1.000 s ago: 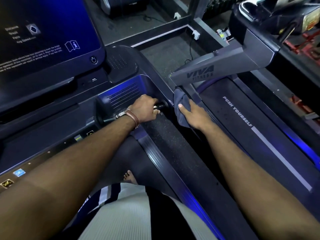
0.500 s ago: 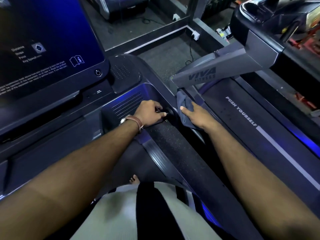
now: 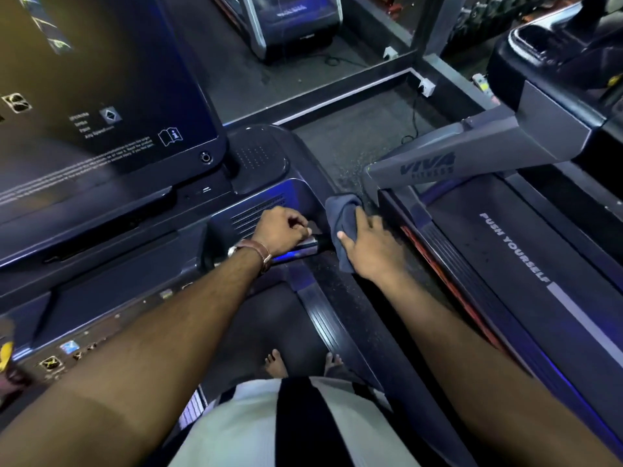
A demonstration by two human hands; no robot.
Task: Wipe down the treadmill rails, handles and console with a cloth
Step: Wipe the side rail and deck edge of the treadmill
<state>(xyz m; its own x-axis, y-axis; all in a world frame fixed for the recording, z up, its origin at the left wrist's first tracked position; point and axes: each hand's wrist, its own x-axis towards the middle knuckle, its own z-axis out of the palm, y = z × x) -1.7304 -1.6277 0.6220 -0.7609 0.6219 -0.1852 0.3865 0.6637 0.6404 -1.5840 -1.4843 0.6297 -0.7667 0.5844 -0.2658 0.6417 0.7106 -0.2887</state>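
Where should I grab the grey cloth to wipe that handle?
Take the cloth by its bunched middle, coming down from above, the way the right hand holds it. It sits crumpled at the end of the handle, with loose folds poking out ahead and hanging below. A palm-down grip on the thick wad should keep it together.

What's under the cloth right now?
The handle gripped by the left hand reaches the cloth and goes under it. The right hand holds the cloth there. The handle's tip and anything else beneath are covered.
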